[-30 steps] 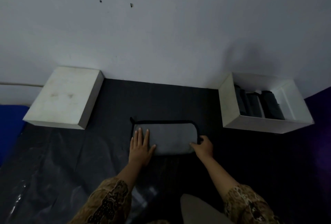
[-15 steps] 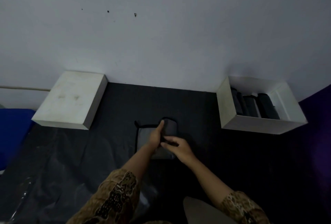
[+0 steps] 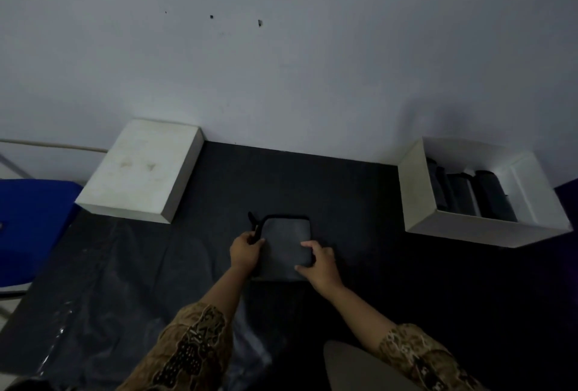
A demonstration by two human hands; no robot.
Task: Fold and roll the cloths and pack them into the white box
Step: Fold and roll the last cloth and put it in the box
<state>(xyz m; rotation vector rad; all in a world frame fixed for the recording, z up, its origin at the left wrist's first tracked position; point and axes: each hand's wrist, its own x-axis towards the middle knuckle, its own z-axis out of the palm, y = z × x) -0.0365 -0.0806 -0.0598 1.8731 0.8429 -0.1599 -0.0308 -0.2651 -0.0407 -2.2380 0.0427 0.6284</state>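
Note:
A grey cloth (image 3: 285, 243) with a black edge lies folded into a small square on the dark mat, straight in front of me. My left hand (image 3: 245, 251) grips its left edge, fingers curled round the black trim. On the other side, my right hand (image 3: 319, 262) pinches the lower right edge. The open white box (image 3: 419, 200) stands at the right against the wall, with several dark rolled cloths (image 3: 469, 193) lined up inside it.
A closed white lid or box (image 3: 140, 171) lies upside at the back left on the mat (image 3: 281, 178). Blue fabric (image 3: 28, 228) lies at the far left. Shiny black plastic sheeting (image 3: 109, 281) covers the near left floor. The wall runs close behind.
The cloth was folded in half from right to left, turning a wide rectangle into a small square. Both hands moved from its top to its two side edges.

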